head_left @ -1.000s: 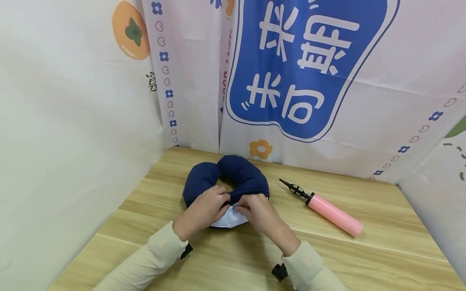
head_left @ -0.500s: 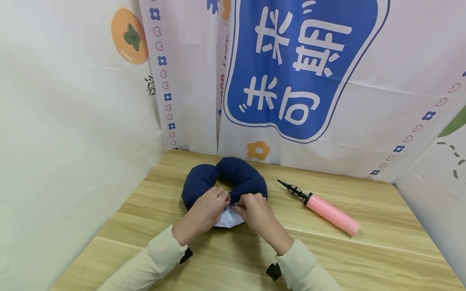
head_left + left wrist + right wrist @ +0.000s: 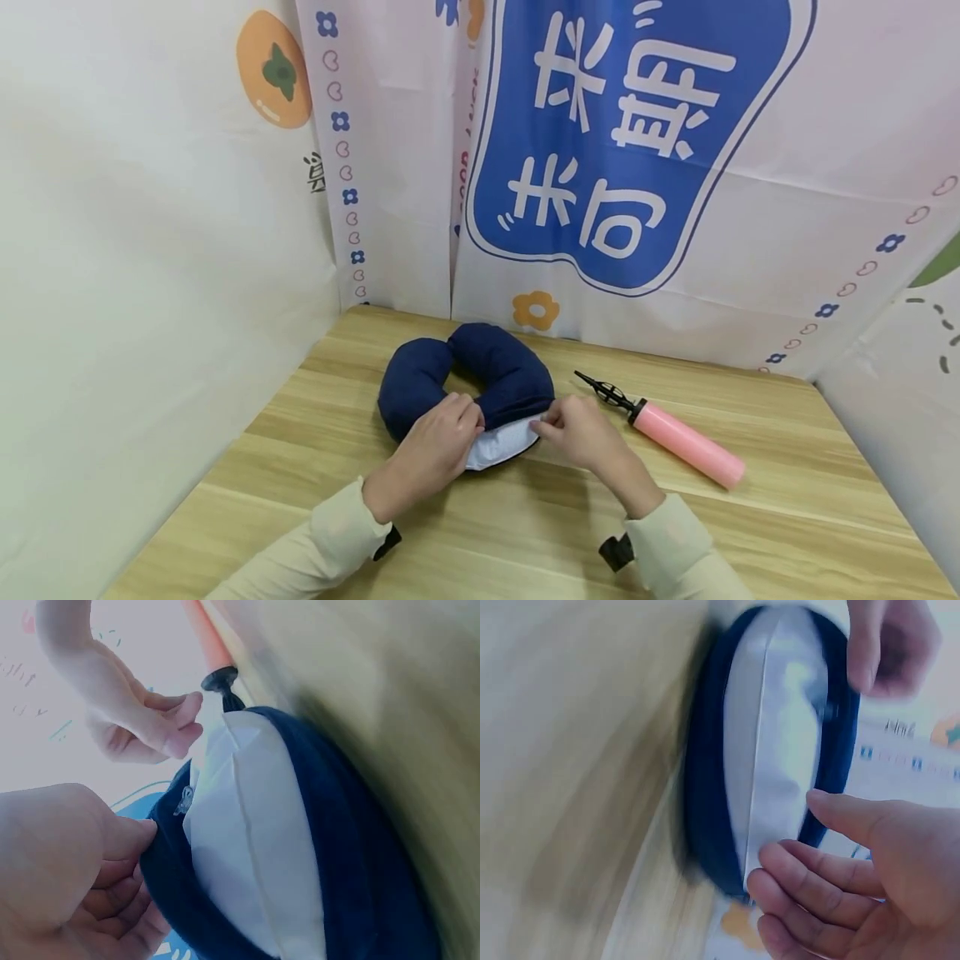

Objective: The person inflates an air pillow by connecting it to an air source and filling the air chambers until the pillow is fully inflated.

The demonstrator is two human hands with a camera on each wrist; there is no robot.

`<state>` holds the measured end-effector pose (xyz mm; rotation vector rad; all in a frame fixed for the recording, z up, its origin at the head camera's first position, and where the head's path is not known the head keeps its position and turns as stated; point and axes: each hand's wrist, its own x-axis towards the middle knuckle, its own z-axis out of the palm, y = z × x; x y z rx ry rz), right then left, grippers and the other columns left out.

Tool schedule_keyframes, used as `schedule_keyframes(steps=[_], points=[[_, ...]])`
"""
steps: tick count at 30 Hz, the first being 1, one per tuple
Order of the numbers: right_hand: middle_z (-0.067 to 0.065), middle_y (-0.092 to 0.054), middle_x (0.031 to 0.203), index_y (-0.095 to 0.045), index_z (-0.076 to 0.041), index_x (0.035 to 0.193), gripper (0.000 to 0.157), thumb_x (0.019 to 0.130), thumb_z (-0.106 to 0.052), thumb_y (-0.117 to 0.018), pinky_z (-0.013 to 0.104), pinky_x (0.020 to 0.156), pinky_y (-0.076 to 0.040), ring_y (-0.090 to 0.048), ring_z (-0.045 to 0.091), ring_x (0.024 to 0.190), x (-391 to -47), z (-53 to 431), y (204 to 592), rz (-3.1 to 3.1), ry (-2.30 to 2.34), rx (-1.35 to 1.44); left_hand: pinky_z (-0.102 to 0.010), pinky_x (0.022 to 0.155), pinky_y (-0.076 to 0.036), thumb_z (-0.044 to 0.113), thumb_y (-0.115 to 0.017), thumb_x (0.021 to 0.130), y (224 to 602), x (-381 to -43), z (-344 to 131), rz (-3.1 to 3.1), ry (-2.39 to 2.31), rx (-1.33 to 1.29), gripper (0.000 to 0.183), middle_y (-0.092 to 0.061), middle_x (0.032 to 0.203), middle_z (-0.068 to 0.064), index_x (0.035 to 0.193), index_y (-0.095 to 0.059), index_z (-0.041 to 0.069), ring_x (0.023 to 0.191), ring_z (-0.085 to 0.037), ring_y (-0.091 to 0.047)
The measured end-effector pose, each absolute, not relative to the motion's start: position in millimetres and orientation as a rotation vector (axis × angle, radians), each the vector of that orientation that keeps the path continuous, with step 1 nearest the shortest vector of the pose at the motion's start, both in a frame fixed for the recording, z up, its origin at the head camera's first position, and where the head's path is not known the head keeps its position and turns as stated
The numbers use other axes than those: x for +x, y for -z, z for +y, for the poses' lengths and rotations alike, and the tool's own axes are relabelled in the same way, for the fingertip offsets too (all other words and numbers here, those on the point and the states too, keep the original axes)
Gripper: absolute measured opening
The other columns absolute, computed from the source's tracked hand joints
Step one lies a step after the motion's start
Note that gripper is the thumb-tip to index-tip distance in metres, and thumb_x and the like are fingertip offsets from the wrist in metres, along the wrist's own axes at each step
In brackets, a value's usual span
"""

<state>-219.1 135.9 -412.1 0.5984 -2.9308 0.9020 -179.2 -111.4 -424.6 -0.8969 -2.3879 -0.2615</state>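
Note:
A navy U-shaped neck pillow (image 3: pixel 414 383) lies on the table, its cover parted along the near side. Through the gap shows a white inner bladder (image 3: pixel 504 443) with a seam; a small clear valve (image 3: pixel 184 801) sits beside the cover's edge in the left wrist view. My left hand (image 3: pixel 442 437) pinches that edge between thumb and fingers. At the right end of the gap is my right hand (image 3: pixel 588 435), fingers loosely bent. Its thumb and fingertips stand apart right at the white bladder in the right wrist view, with nothing between them.
A hand pump with a pink barrel (image 3: pixel 692 446) and black nozzle lies on the wooden table (image 3: pixel 810 500) to the right. Printed white cloth (image 3: pixel 405 200) hangs behind the table and along its sides.
My right hand has moved away from the left hand to the right, along the gap, so more white bladder shows. The left hand keeps its hold on the cover and has shifted slightly right.

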Motion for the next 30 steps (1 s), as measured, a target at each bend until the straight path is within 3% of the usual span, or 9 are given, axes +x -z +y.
schedule_keyframes(steps=[4,9,14,23,30], points=[[0.005,-0.075,0.07,-0.079,-0.008,0.077,0.025,0.097,-0.022,-0.077,0.027,0.057,-0.051,-0.059,0.008,0.056,-229,155,412,-2.982,-0.892,0.532,-0.025,0.07,-0.052,0.005,-0.073,0.097,429,-179,-109,-2.363,0.226,-0.918,0.012,-0.058,0.084,0.0,0.089,-0.065,0.009,0.077,-0.015,-0.054],[0.007,-0.079,0.087,-0.079,-0.002,0.095,0.015,0.098,-0.016,-0.074,0.037,0.073,-0.061,-0.071,0.016,0.076,-242,165,420,-3.035,-0.866,0.481,-0.028,0.07,-0.05,0.01,-0.077,0.094,434,-177,-108,-2.359,0.143,-0.936,0.016,-0.057,0.083,0.0,0.088,-0.062,0.01,0.076,-0.017,-0.053],[0.011,-0.081,0.096,-0.078,0.002,0.107,0.015,0.098,-0.009,-0.072,0.041,0.081,-0.063,-0.076,0.022,0.09,-257,167,432,-3.014,-0.876,0.524,-0.028,0.072,-0.051,0.017,-0.082,0.091,435,-172,-107,-2.401,0.125,-0.922,0.021,-0.058,0.086,0.0,0.091,-0.062,0.012,0.079,-0.016,-0.054],[0.005,-0.074,0.077,-0.077,-0.002,0.09,0.01,0.094,0.001,-0.069,0.03,0.066,-0.053,-0.061,0.01,0.07,-272,167,450,-2.912,-0.933,0.659,-0.027,0.071,-0.051,0.014,-0.084,0.09,439,-175,-106,-2.474,0.174,-0.881,0.025,-0.058,0.084,0.001,0.093,-0.06,0.012,0.078,-0.015,-0.055],[0.002,-0.073,0.073,-0.079,-0.003,0.092,0.016,0.099,-0.004,-0.065,0.027,0.062,-0.048,-0.057,0.008,0.062,-264,168,440,-2.914,-0.953,0.658,-0.027,0.068,-0.052,0.011,-0.084,0.086,437,-184,-115,-2.394,0.188,-0.843,0.024,-0.058,0.083,0.001,0.091,-0.06,0.012,0.077,-0.015,-0.054]])
